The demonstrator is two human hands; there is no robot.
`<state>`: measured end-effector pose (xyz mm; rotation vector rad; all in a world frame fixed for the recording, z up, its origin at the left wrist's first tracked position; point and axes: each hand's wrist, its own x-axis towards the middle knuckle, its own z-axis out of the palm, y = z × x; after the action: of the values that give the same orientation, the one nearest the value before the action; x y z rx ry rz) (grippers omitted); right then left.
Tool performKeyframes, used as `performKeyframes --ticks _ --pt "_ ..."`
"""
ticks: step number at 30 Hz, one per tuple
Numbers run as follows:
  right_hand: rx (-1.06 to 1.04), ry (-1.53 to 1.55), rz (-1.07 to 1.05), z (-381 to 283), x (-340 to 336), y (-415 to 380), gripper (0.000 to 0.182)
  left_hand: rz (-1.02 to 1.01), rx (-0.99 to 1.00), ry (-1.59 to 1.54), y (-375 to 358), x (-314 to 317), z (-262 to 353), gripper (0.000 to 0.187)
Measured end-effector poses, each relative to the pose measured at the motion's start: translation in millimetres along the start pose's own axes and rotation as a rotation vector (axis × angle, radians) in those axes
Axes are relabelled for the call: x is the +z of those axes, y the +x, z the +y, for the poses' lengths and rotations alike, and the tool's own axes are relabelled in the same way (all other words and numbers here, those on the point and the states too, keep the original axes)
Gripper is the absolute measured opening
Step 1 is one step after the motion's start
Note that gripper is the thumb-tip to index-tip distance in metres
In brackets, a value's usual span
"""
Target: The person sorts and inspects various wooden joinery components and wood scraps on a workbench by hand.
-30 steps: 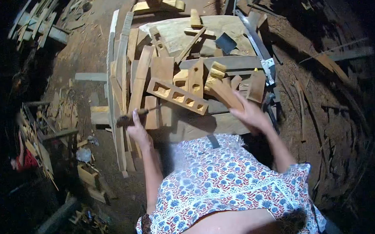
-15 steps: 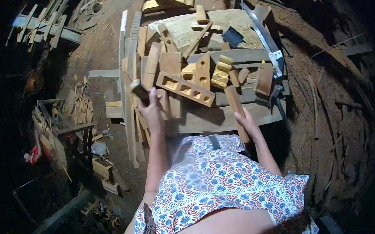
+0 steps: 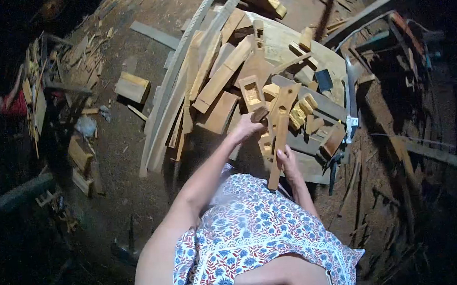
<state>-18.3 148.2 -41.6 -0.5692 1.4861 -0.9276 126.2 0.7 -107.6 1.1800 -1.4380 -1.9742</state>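
My left hand [image 3: 247,127] is closed around a short wooden block [image 3: 259,114], its dark end facing up. Lower and to the right, my right hand [image 3: 289,164] grips a long narrow wooden strip [image 3: 278,155] that slants up and away from me. The block is just left of the strip's upper part. Beyond both hands lie a board with carved-out recesses [image 3: 251,92] and a piece with round holes [image 3: 286,96]. A yellowish notched block [image 3: 304,108] is right of the strip. All of these lie on a low wooden worktable [image 3: 280,34].
Long planks [image 3: 185,93] are stacked along the table's left side. A saw [image 3: 351,122] with a white handle lies at the right edge, with a hammer [image 3: 333,171] below it. A dark flat piece [image 3: 323,80] sits farther back. Wood offcuts [image 3: 80,153] litter the dirt floor.
My view has turned, so the table appears tilted. My left hand has brought the block rightward from the table's left side, close to the strip. My right hand still holds the strip.
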Motion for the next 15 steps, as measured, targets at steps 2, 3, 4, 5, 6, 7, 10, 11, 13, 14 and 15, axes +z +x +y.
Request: performKeyframes --ticks 2,3,4,5,6,7,10,11,13,14,15 --pt "-0.063 0.013 0.007 -8.7 13.1 -8.5 0.046 0.001 0.059 0.13 -4.6 -13.6 11.6 0.044" --pt "-0.062 0.009 0.006 -11.4 13.9 -7.3 0.046 -0.016 0.119 0.279 -3.9 -22.6 15.3 0.047" --pt "-0.045 -0.049 0.003 -13.9 14.7 -4.9 0.047 0.031 0.193 0.317 0.0 -32.0 21.0 0.048" --pt "-0.029 -0.105 0.001 -16.8 15.2 -3.1 0.047 0.043 0.177 0.352 3.1 -48.2 26.9 0.047" --pt "-0.067 0.014 0.003 -24.2 22.2 -3.0 0.046 -0.097 0.033 0.312 10.8 -70.8 40.1 0.054" --pt "-0.068 0.018 0.008 -24.4 21.2 -2.6 0.046 -0.125 -0.086 0.341 12.7 -87.8 65.5 0.058" --pt "-0.101 0.075 0.081 -20.3 5.9 -7.9 0.043 -0.086 0.353 0.386 42.9 -143.8 54.2 0.06" --pt "-0.088 0.069 0.097 -13.5 -2.8 -12.6 0.043 -0.101 0.234 0.373 43.4 -153.9 62.1 0.057" --pt "-0.154 0.07 0.179 -1.0 -21.4 -25.3 0.042 -0.072 0.141 0.655 51.2 -172.9 63.5 0.054" --pt "-0.126 0.094 0.204 -5.0 -26.5 -38.1 0.039 -0.004 0.17 0.675 41.8 -166.1 73.3 0.056" --pt "-0.12 0.085 0.217 1.8 -39.8 -47.5 0.039 0.091 0.118 0.828 24.2 -156.3 99.5 0.055"
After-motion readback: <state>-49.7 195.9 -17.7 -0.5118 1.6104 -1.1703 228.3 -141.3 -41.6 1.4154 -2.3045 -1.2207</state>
